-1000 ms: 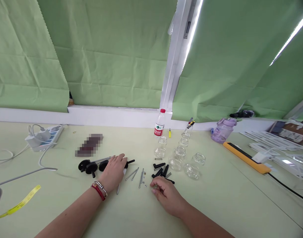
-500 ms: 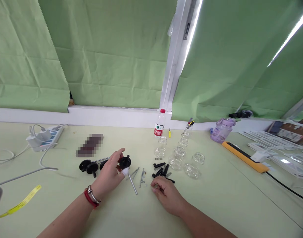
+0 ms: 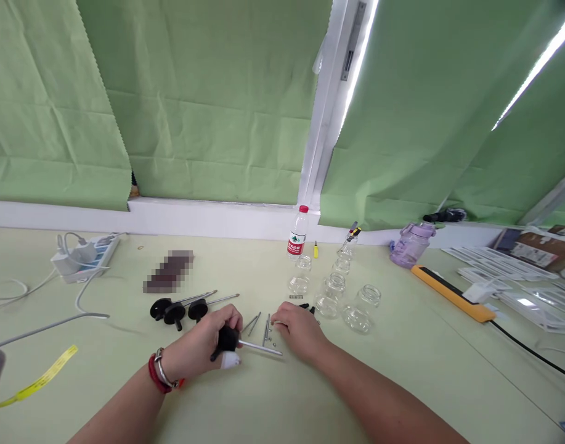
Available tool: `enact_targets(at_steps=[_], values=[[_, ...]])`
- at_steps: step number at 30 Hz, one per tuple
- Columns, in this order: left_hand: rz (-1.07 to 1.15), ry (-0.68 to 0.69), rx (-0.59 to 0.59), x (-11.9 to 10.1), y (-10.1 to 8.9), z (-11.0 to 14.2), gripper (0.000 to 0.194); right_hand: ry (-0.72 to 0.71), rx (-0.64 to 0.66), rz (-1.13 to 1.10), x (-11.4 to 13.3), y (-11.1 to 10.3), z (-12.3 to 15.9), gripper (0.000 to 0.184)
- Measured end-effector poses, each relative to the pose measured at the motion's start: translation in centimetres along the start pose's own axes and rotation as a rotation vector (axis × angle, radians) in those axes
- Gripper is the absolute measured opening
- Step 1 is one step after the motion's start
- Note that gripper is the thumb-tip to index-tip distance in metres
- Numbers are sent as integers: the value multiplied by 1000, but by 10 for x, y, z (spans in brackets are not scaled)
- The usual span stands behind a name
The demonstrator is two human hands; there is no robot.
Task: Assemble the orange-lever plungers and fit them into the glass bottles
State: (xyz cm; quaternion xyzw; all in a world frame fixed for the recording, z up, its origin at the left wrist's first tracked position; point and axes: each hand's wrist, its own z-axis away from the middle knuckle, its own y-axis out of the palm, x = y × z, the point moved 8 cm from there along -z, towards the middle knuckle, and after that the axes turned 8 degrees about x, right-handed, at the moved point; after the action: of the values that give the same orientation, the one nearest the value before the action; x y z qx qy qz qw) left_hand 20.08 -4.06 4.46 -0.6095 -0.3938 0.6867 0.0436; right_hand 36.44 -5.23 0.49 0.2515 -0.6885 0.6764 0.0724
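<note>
My left hand (image 3: 216, 340) is closed around a black round cap with a metal rod (image 3: 261, 348), which points right, low over the table. A white wrap covers its thumb tip. My right hand (image 3: 298, 330) has its fingertips drawn together at the small nuts (image 3: 270, 338); anything between them is hidden. Between the hands lie thin metal pins (image 3: 266, 330). Black plastic parts (image 3: 312, 309) are mostly covered by my right hand. Left of centre rest more black caps with rods (image 3: 174, 313). A small spring (image 3: 296, 297) lies beyond my right hand.
Several clear glass jars (image 3: 331, 296) stand right of centre, one holding screwdrivers (image 3: 353, 234). A water bottle (image 3: 297, 237) and a yellow tool (image 3: 316, 250) are behind. Power strips (image 3: 451, 293) lie at both sides; a purple bottle (image 3: 412, 245) stands at right.
My left hand has come nearer, and the rod has swung from pointing down to pointing right. My right hand has moved farther away, over the black parts, to the nuts.
</note>
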Motion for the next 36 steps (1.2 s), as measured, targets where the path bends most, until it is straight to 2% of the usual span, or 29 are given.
enact_targets(at_steps=[2,5,8,13,16,22,26,28,31,33,36], values=[[10,-9,61,1,6,0,31,-2,15,50,1,4,-9,21],[-89,-31,111,3,13,0,30,3,28,71,0,10,-15,24],[-179,23,185,-2,20,0,36,17,30,85,-3,13,-15,25],[-167,66,276,-7,29,3,46,27,17,87,-8,13,-14,21],[-171,55,304,-5,32,4,50,27,11,81,-10,14,-15,21],[-237,-17,324,14,36,4,46,39,-21,46,-9,13,-15,21],[-145,-36,327,15,35,5,49,41,-79,1,-4,2,-10,18],[-96,-26,316,11,32,5,50,42,-129,-101,-3,-8,-3,19],[-125,18,268,2,25,3,49,93,-176,-552,-12,-16,12,12],[-129,42,266,0,23,4,50,182,-136,-862,-23,-8,23,13],[-66,9,324,4,27,6,53,277,-104,-1136,-34,6,41,19]])
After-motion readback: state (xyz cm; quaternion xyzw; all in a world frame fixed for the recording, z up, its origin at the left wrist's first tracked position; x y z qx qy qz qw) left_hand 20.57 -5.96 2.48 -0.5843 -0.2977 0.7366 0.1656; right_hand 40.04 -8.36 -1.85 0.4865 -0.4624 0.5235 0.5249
